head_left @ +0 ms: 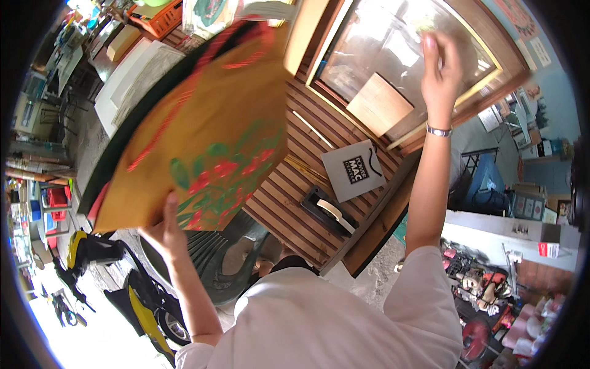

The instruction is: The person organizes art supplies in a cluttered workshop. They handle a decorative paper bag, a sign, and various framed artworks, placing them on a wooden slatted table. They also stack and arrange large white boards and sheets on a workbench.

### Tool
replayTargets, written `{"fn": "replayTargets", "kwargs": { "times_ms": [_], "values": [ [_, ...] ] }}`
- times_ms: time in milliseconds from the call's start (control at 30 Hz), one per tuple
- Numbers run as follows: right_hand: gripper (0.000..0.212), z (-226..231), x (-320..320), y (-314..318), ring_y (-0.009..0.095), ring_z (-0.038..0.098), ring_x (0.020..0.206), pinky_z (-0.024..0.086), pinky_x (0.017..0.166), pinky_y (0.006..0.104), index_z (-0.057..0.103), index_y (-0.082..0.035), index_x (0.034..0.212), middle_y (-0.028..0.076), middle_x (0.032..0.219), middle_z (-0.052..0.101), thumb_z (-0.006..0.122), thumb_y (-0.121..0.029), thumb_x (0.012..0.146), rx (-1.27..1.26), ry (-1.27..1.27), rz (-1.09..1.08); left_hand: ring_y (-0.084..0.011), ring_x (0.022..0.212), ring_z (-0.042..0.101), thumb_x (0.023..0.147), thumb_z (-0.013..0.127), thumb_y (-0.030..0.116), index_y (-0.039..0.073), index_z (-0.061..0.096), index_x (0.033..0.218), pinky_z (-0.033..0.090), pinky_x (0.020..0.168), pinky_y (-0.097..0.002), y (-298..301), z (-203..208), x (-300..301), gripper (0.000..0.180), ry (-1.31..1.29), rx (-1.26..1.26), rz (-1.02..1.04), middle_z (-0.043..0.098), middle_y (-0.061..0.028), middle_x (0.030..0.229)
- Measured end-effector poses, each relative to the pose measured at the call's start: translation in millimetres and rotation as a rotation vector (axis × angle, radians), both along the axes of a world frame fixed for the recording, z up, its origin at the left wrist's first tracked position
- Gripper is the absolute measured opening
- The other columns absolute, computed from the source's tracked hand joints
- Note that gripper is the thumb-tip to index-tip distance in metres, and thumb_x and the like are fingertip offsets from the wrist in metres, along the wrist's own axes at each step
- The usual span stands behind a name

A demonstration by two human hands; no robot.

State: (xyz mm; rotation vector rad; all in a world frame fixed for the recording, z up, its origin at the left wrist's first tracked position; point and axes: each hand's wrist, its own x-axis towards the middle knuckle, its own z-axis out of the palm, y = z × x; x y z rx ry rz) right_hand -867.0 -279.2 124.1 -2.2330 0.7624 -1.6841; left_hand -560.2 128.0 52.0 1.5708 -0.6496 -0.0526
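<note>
My left hand [165, 235] is closed on the lower edge of a brown paper gift bag [221, 129], thumb on its front. The bag is tilted, painted with red flowers and green leaves, and has red cord handles. Dark green and red layers show behind it; whether they are separate bags I cannot tell. Raised at the upper right, my right hand [441, 74] has curled fingers and is partly blurred. Something pale smears at its fingertips, too unclear to name. Behind that hand lies a glass panel in a wooden frame [515, 54] with yellow trim.
A slatted wooden table [283, 215] holds a grey paper bag [338, 178], a black-based tool with a white handle [329, 210] and thin sticks. A plain wooden board [380, 104] overlaps the frame. A green plastic chair [212, 258] and a yellow-black scooter [141, 307] stand lower left.
</note>
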Motion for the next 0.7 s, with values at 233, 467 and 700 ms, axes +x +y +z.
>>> {"fn": "replayTargets", "kwargs": {
  "times_ms": [233,467,700],
  "values": [
    [0.065,-224,-63,-43,0.036,0.045,0.129,0.035,0.109,0.0486,0.044,-0.005,0.139,0.018,0.134,0.053,0.069,-0.035,0.087,0.162,1.083,-0.646,-0.0215,0.096,0.068,0.091,0.071,0.012,-0.007,0.062,0.117,0.058,0.080,-0.0333,125,18,52,0.033,0.158,-0.231,0.321,0.068,-0.0143,0.111],
    [0.041,-226,-66,-71,0.038,0.047,0.128,0.042,0.103,0.0488,0.060,-0.010,0.122,0.021,0.135,0.052,0.070,-0.026,0.086,0.144,1.166,-0.755,-0.0230,0.103,0.066,0.086,0.076,0.011,-0.004,0.059,0.122,0.060,0.087,-0.0365,216,43,25,0.042,0.083,-0.393,0.863,0.064,-0.0131,0.121],
    [0.026,-173,-68,-46,0.039,0.064,0.106,0.050,0.085,0.0466,0.057,-0.008,0.120,0.019,0.114,0.066,0.050,-0.007,0.094,0.128,0.757,-0.295,-0.0222,0.108,0.063,0.088,0.074,0.008,-0.002,0.057,0.128,0.057,0.090,-0.0380,354,61,-19,0.044,-0.088,-0.640,1.122,0.062,-0.0098,0.128]
  ]
}}
